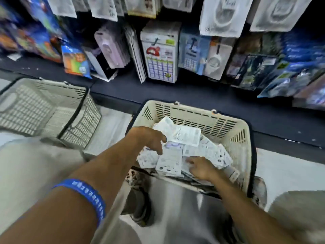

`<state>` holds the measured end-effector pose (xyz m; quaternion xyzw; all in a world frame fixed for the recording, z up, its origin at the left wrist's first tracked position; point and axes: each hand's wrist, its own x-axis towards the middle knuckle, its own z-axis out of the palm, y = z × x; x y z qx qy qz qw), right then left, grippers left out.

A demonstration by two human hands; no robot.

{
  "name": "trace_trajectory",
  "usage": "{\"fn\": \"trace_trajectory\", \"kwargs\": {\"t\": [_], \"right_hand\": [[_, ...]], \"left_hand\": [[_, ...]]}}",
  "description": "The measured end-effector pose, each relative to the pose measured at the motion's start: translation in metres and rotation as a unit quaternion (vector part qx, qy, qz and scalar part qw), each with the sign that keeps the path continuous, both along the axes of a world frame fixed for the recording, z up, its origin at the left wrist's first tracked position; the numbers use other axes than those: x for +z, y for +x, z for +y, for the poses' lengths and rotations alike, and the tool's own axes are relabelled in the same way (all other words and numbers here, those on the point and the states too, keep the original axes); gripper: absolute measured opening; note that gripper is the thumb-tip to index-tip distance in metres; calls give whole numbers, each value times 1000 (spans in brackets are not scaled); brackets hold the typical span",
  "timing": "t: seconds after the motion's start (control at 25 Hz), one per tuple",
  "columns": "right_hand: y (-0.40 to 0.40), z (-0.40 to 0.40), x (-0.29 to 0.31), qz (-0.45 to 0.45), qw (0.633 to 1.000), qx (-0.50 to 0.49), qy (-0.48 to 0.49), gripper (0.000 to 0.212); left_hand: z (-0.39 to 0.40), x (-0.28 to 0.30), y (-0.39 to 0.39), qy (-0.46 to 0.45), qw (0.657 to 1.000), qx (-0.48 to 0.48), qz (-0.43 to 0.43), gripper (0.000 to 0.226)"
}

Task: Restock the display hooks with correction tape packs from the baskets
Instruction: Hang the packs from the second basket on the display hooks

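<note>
Two bare arms reach down into a cream plastic basket (228, 124) that sits on the floor in front of a dark low shelf (175, 92). The basket holds a messy heap of white correction tape packs (205, 148), lying flat and crossing over each other. The left hand (149, 138) is over the left side of the heap. Its fingers curl down and pinch the edge of a few packs (181, 132), which stick up and out to the right of the hand, above the rest of the heap. The picture is a little blurry there, so how many packs it holds cannot be told. The right hand (200, 167) is lower and nearer to the person, on the near right part of the heap. Its fingers are spread and lie on top of the packs, touching them, and they are not closed around any one pack that can be seen. One flat white pack (169, 161) lies between the two hands, just beside the fingertips of the right hand. A blue wristband (86, 194) is on the left arm. A second cream basket (44, 106) stands to the left, well apart from the hands, and looks like it has nothing in it. Above the shelf, more white packs hang in rows (223, 16), and a box with a number chart (161, 55) stands on the shelf among bright toy packs (73, 60).
</note>
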<state>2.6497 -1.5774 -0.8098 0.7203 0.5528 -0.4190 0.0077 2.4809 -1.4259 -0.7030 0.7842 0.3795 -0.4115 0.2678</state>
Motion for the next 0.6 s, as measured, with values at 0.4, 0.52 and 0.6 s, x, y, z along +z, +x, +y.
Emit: {"fn": "trace_trajectory", "kwargs": {"t": [0.4,0.52,0.6], "right_hand": [[-27,21,-44,-92,963,188,170,79],[-42,29,-55,-75,960,224,153,90],[-41,31,-60,-68,961,227,142,89]], "left_hand": [[-25,-93,-54,32,998,38,-25,64],[-21,-110,-48,37,997,71,-12,72],[-18,-121,-46,39,996,83,15,68]]}}
